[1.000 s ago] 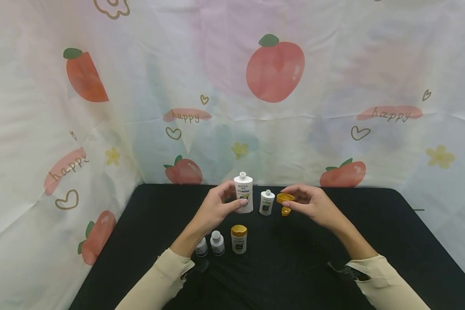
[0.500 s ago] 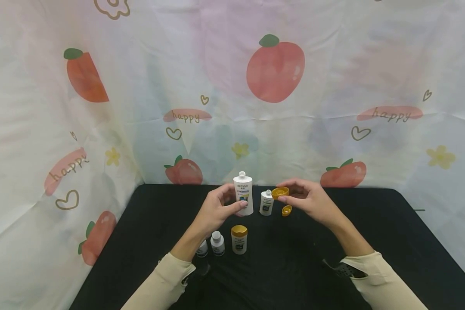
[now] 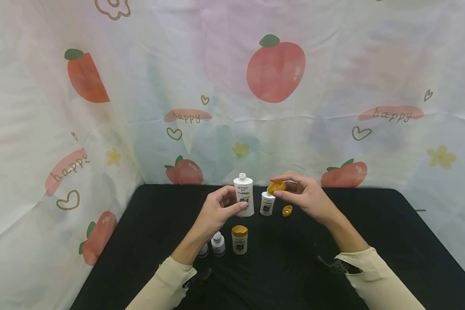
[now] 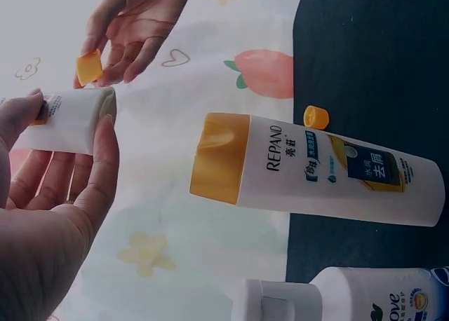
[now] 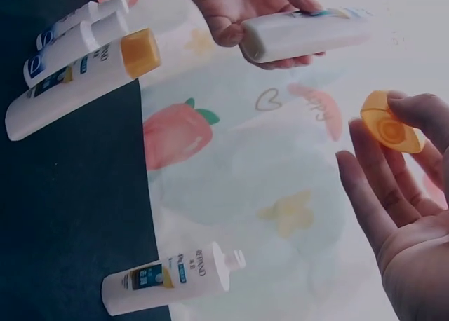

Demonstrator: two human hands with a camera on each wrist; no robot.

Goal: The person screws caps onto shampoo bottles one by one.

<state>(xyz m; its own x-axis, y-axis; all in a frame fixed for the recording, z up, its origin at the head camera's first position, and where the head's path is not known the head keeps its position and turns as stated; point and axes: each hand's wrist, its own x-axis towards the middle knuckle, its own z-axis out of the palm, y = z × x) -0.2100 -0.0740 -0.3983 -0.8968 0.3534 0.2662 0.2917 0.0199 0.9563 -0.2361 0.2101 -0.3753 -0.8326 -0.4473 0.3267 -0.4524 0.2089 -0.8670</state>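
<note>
My left hand (image 3: 221, 209) grips a white shampoo bottle (image 3: 244, 189) around its side and holds it upright, its bare neck on top. The left wrist view shows the bottle's base between thumb and fingers, raised above the table. My right hand (image 3: 306, 196) pinches an orange-yellow cap (image 5: 393, 125) between thumb and fingers, its hollow underside showing in the right wrist view. This cap is apart from the held bottle, in front of the top of a second uncapped shampoo bottle (image 3: 267, 205). Another orange-yellow cap (image 3: 287, 210) lies on the table beside that bottle.
Nearer on the black table (image 3: 286, 267) stands a REPAND bottle (image 3: 240, 243) with its yellow cap on. Left of it are two white-capped bottles (image 3: 218, 246), one partly hidden by the left forearm. A printed curtain (image 3: 294, 142) hangs behind the table.
My right hand has lifted the cap off the table area and moved it up and left, tilting it, leaving the other cap behind. My left hand with the bottle has barely moved.
</note>
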